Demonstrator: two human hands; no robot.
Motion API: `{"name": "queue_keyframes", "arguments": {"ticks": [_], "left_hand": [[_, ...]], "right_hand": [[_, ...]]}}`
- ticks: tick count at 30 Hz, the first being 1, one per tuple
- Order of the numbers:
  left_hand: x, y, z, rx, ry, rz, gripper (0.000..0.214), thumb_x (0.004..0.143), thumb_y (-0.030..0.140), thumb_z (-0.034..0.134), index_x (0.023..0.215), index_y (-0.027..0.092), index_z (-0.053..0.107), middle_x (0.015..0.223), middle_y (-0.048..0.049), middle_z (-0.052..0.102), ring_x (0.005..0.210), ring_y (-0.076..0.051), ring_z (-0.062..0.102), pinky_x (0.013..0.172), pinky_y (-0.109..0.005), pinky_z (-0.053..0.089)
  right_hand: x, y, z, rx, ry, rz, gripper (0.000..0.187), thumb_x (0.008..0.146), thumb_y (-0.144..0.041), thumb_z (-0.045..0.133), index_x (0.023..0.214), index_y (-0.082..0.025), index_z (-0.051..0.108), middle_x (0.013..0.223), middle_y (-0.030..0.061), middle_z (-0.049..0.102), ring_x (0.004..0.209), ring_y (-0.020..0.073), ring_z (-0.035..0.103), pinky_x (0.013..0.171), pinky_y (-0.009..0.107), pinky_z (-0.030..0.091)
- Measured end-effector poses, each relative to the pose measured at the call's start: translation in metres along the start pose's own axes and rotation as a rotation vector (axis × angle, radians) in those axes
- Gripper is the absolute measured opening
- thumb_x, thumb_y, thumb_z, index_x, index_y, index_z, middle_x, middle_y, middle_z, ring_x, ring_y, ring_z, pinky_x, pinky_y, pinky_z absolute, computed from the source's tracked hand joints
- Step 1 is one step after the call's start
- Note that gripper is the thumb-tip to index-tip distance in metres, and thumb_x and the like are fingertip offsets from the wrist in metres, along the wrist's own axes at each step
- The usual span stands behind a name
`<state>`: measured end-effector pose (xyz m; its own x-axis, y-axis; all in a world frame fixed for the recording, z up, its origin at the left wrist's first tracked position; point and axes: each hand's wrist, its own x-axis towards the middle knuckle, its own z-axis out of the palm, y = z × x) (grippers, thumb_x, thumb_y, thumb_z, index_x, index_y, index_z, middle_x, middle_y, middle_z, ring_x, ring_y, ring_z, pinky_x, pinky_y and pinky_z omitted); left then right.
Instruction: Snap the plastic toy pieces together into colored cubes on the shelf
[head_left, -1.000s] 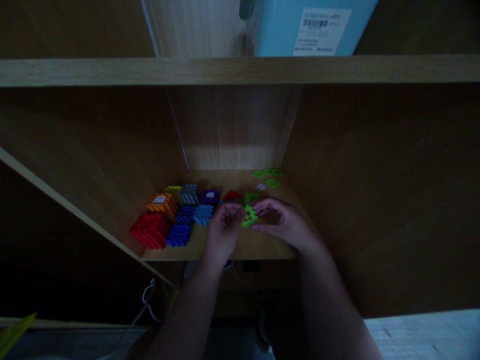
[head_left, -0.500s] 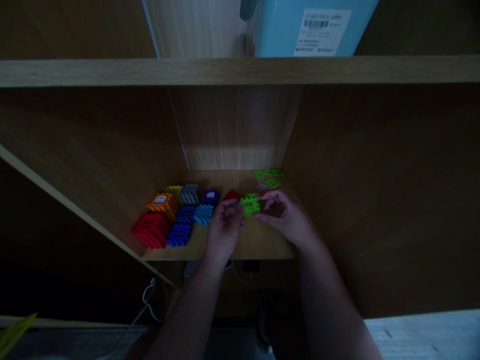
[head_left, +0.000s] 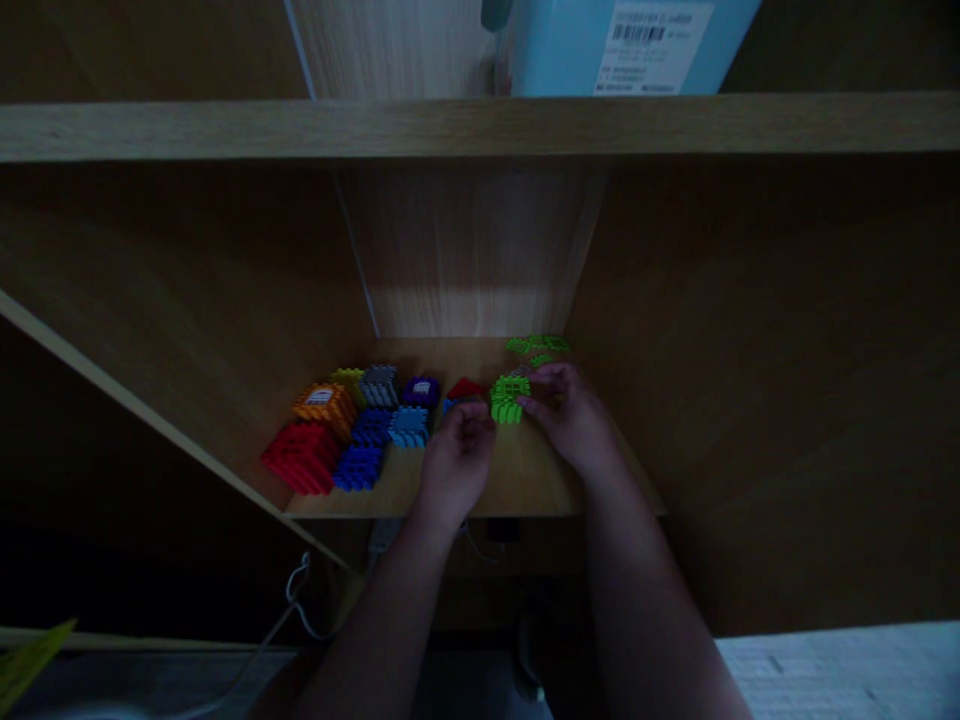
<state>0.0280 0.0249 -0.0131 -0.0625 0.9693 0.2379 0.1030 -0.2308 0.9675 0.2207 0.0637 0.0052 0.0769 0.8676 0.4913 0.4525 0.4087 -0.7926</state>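
A stack of lime-green notched plastic tiles (head_left: 510, 398) stands on the lower shelf board, its top tile showing a grid of openings. My right hand (head_left: 574, 420) holds the stack at its right side, thumb and index finger bent against the edge. Left of the stack is my left hand (head_left: 459, 455), a small gap away, its fingers curled in; whatever they hold, if anything, is hidden. Behind the left hand, a red piece (head_left: 465, 387) and a bit of blue are partly covered. More flat green tiles (head_left: 538, 345) lie at the back right.
To the left stand stacks of notched tiles: red (head_left: 301, 458), orange (head_left: 325, 403), grey (head_left: 380, 386), dark blue (head_left: 360, 468), light blue (head_left: 409, 426) and purple (head_left: 421, 391). Overhead runs an upper shelf edge (head_left: 450, 128) with a light-blue box (head_left: 559, 50). A wooden side panel (head_left: 750, 380) bounds the right.
The green stack has turned more upright and shifted slightly right. My left hand has come away from it and moved a little right and down. The right hand has shifted slightly left.
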Motion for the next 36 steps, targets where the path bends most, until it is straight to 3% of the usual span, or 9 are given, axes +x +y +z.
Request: {"name": "queue_keyframes", "arguments": {"ticks": [14,26,29,32,34,36], "left_hand": [[-0.001,0.000,0.002,-0.045,-0.045,0.020,0.022,0.097,0.029,0.070,0.118,0.023,0.069,0.113,-0.0074,0.078,0.105,-0.022,0.076,0.092,-0.034,0.058],[-0.001,0.002,0.003,-0.049,-0.030,0.021,0.020,0.095,0.023,0.071,0.115,0.023,0.071,0.112,-0.0075,0.078,0.104,-0.022,0.076,0.092,-0.034,0.058],[-0.001,0.000,0.003,-0.041,-0.026,0.038,0.021,0.096,0.025,0.070,0.117,0.023,0.069,0.114,-0.0076,0.077,0.105,-0.021,0.074,0.092,-0.034,0.057],[-0.002,0.003,0.001,-0.022,0.017,0.078,0.018,0.094,0.023,0.070,0.111,0.023,0.069,0.109,-0.0059,0.076,0.099,-0.020,0.073,0.087,-0.032,0.055],[-0.004,0.007,-0.001,0.053,0.044,0.121,0.005,0.094,0.022,0.069,0.099,0.022,0.069,0.095,-0.0027,0.074,0.087,-0.018,0.070,0.079,-0.029,0.052],[-0.008,0.012,-0.001,0.163,0.025,0.167,0.017,0.098,0.026,0.064,0.082,0.022,0.063,0.076,0.0011,0.066,0.072,-0.016,0.063,0.068,-0.027,0.045]], "right_hand": [[-0.001,0.007,0.003,0.000,-0.099,-0.011,0.037,0.091,-0.042,0.075,0.117,-0.028,0.052,0.127,0.0102,0.076,0.121,0.0281,0.073,0.106,0.050,0.056],[-0.002,0.009,0.003,-0.024,-0.122,-0.027,0.035,0.094,-0.039,0.072,0.122,-0.028,0.054,0.131,0.0097,0.075,0.123,0.0269,0.072,0.108,0.049,0.054],[-0.002,0.008,0.000,-0.050,-0.070,-0.049,0.038,0.095,-0.042,0.071,0.126,-0.026,0.056,0.133,0.0114,0.074,0.123,0.0280,0.072,0.107,0.048,0.054],[-0.002,0.007,-0.007,-0.122,0.062,0.003,0.037,0.099,-0.050,0.064,0.125,-0.024,0.060,0.129,0.0142,0.075,0.109,0.0298,0.075,0.097,0.048,0.057],[-0.001,0.009,-0.012,-0.190,0.173,0.068,0.035,0.101,-0.052,0.058,0.120,-0.023,0.063,0.122,0.0154,0.077,0.099,0.0304,0.075,0.089,0.047,0.058],[-0.002,0.014,-0.017,-0.270,0.257,0.121,0.034,0.102,-0.050,0.053,0.117,-0.021,0.065,0.116,0.0167,0.078,0.095,0.0314,0.075,0.086,0.047,0.058]]}}
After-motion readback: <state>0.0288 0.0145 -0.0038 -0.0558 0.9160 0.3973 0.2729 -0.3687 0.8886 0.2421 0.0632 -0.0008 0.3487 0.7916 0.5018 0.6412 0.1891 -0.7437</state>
